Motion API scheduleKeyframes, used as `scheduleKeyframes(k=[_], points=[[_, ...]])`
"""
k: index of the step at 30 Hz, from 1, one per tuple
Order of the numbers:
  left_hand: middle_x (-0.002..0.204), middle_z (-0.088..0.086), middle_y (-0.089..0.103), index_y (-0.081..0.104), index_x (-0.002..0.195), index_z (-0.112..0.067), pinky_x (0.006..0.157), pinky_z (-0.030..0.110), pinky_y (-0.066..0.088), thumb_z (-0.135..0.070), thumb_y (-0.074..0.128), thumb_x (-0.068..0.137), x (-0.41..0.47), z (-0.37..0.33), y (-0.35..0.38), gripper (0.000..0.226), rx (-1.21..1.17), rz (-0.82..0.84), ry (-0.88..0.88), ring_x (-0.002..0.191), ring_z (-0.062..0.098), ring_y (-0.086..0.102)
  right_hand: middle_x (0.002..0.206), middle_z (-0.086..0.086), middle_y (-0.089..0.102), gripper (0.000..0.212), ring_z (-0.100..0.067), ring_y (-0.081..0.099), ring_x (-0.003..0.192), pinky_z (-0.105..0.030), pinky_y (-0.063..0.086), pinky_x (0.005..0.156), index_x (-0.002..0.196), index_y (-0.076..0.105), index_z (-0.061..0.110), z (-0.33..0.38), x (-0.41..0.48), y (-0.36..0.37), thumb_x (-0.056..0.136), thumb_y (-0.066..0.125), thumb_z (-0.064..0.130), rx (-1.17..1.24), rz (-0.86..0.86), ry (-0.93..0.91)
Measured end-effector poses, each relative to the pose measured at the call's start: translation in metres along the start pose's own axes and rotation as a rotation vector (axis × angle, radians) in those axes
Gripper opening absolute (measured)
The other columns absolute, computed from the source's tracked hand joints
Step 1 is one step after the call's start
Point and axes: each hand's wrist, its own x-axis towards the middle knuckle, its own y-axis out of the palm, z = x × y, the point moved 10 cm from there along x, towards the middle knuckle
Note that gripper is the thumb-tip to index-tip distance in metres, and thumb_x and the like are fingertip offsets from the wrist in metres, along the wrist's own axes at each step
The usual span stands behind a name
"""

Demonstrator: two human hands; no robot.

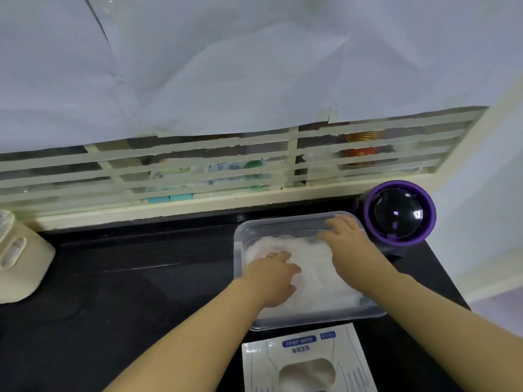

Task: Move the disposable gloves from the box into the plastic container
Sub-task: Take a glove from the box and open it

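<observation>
Person's left hand (271,278) and right hand (349,244): both bare, the forearms (198,329) unclothed as far as the view reaches.

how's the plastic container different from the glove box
The plastic container is clear and open-topped; the glove box is white printed card with an oval opening. The container lies farther back, heaped with gloves; the box lies nearer, untouched. Both sit on the dark counter.
</observation>
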Motion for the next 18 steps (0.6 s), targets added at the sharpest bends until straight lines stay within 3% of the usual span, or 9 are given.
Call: scheduleKeyframes(k=[2,3,5,8,11,13,16,18], points=[[0.163,0.006,0.008,0.029,0.152,-0.026,0.118,0.04,0.02,-0.03,0.041,0.103,0.003,0.001,0.002,0.05,-0.018,0.002,-0.007,0.148,0.027,0.014,0.152,-0.005,0.029,0.05,-0.023,0.017,0.141,-0.033,0.023,0.112,0.141,0.045,0.017,0.016,-0.005,-0.011,0.093,0.047,0.003,-0.019,-0.077,-0.094],[0.163,0.005,0.009,0.029,0.152,-0.026,0.118,0.04,0.02,-0.029,0.04,0.104,0.005,0.001,0.003,0.049,-0.029,0.0,-0.006,0.147,0.027,0.015,0.151,-0.005,0.03,0.048,-0.023,0.019,0.14,-0.031,0.023,0.11,0.142,0.044,0.017,0.023,-0.005,-0.005,0.095,0.047,0.007,0.016,-0.017,-0.12],[0.161,0.006,0.016,0.03,0.151,-0.025,0.117,0.04,0.023,-0.028,0.041,0.103,0.01,0.002,0.005,0.049,-0.077,-0.012,-0.007,0.146,0.027,0.02,0.153,-0.005,0.026,0.056,-0.023,0.019,0.141,-0.033,0.024,0.112,0.147,0.033,0.017,0.033,-0.006,0.029,0.096,0.055,0.024,0.077,0.239,-0.126],[0.153,0.005,0.03,0.03,0.149,-0.022,0.108,0.036,0.036,-0.022,0.044,0.101,0.02,0.01,0.005,0.05,-0.256,-0.031,-0.044,0.135,0.024,0.036,0.159,-0.009,0.007,0.089,-0.03,0.006,0.145,-0.047,0.023,0.115,0.153,0.009,0.019,0.026,-0.008,0.076,0.088,0.065,0.04,0.098,0.495,-0.051],[0.15,0.008,0.03,0.024,0.149,-0.017,0.094,0.029,0.043,-0.017,0.043,0.099,0.032,0.026,0.008,0.054,-0.486,-0.022,-0.155,0.126,0.025,0.046,0.159,-0.01,-0.017,0.101,-0.032,-0.013,0.146,-0.052,0.016,0.116,0.153,-0.011,0.021,0.015,-0.006,0.101,0.088,0.063,0.043,0.082,0.598,0.003],[0.153,0.012,0.027,0.014,0.152,-0.014,0.094,0.029,0.042,-0.016,0.042,0.099,0.038,0.034,0.015,0.06,-0.54,0.002,-0.231,0.128,0.028,0.045,0.157,-0.011,-0.026,0.102,-0.034,-0.018,0.145,-0.053,0.015,0.117,0.151,-0.018,0.021,0.013,-0.003,0.111,0.089,0.061,0.042,0.075,0.619,0.014],[0.155,0.012,0.025,0.01,0.154,-0.015,0.101,0.032,0.04,-0.016,0.041,0.098,0.043,0.037,0.022,0.064,-0.521,0.046,-0.299,0.134,0.029,0.04,0.154,-0.012,-0.033,0.102,-0.034,-0.021,0.144,-0.053,0.013,0.117,0.149,-0.022,0.021,0.011,0.0,0.122,0.09,0.06,0.036,0.072,0.647,0.047],[0.151,0.011,0.033,0.018,0.153,-0.015,0.101,0.033,0.041,-0.019,0.042,0.098,0.044,0.035,0.019,0.061,-0.407,0.058,-0.306,0.133,0.028,0.041,0.153,-0.012,-0.035,0.104,-0.034,-0.023,0.144,-0.053,0.011,0.118,0.149,-0.024,0.02,0.009,0.002,0.124,0.09,0.06,0.035,0.062,0.662,0.054]])
